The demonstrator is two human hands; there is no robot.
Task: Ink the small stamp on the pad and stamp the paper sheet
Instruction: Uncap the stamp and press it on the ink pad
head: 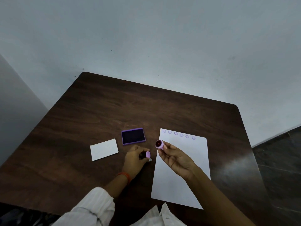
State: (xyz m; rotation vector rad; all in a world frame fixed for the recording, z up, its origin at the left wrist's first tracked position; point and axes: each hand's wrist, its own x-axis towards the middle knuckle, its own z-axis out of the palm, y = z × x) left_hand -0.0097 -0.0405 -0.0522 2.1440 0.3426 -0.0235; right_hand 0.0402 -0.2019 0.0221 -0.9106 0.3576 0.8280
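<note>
My right hand [175,158] holds a small pink stamp [159,144] above the upper left part of the white paper sheet [184,181], with its dark red round face turned up and to the left. A row of several purple round prints runs along the sheet's top edge. My left hand [136,158] rests on the table left of the sheet, fingers closed on a small pink cap [147,154]. The open purple ink pad [133,136] with its dark surface lies just beyond my left hand.
A white card [104,149] lies left of the ink pad on the dark wooden table [97,111]. A pale wall stands right behind the table's far edge. Dark floor shows past the table's right edge.
</note>
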